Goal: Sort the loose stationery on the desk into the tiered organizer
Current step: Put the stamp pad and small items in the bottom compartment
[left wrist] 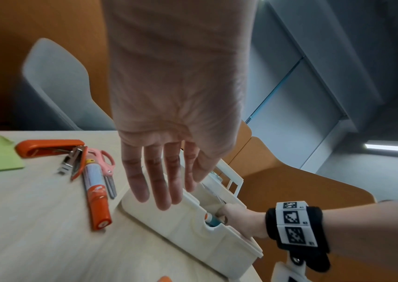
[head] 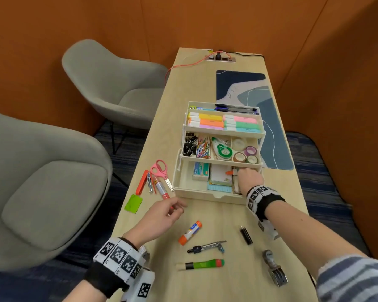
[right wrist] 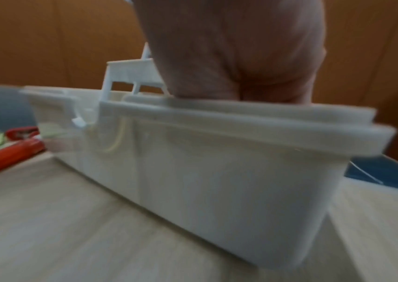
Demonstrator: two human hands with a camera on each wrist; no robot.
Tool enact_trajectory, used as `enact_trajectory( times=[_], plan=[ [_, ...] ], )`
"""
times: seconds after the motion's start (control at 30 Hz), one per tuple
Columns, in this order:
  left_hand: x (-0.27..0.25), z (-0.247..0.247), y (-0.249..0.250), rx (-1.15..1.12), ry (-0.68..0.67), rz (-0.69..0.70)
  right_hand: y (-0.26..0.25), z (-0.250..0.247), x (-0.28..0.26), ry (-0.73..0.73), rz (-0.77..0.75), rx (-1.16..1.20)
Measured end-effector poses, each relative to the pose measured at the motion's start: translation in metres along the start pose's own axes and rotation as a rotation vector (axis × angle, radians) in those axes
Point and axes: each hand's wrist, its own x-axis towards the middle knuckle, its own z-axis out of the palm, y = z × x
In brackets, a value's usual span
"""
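The cream tiered organizer (head: 196, 194) stands open in the middle of the desk, with highlighters on top, clips and tapes in the middle tier, and note pads at the bottom. My right hand (head: 246, 174) reaches into the right end of the bottom tier, fingers curled down on a small orange-tipped item (head: 229, 172). My left hand (head: 177, 209) hovers open and empty by the organizer's front left corner (left wrist: 181, 225), close to a red-and-white marker (head: 162, 189). Pink scissors (head: 159, 171), an orange stapler (head: 141, 182) and a green note pad (head: 133, 203) lie left of it.
On the near desk lie a glue stick (head: 190, 233), a compass (head: 206, 247), a green-and-black pen (head: 200, 264), a small black piece (head: 246, 235) and a stamp (head: 273, 269). A blue mat (head: 271, 127) lies behind the organizer. Grey chairs (head: 52, 192) stand left of the desk.
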Motion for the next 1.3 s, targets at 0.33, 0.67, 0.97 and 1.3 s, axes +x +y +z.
enact_trajectory(
  times=[0.33, 0.67, 0.97, 1.3],
  plan=[
    [-0.023, -0.009, -0.017, 0.019, 0.018, -0.063, -0.016, 0.022, -0.022, 0.118, -0.054, 0.158],
    [-0.013, 0.009, -0.009, 0.173, -0.066, -0.051, -0.005, -0.009, -0.008, -0.11, -0.025, 0.514],
    [0.011, 0.061, -0.015, 0.563, -0.055, -0.143, 0.014, 0.03, -0.113, 0.207, -0.12, 0.379],
    [0.019, 0.074, -0.014, 0.647, -0.141, -0.132, -0.005, 0.087, -0.133, -0.047, 0.015, 0.317]
  ],
)
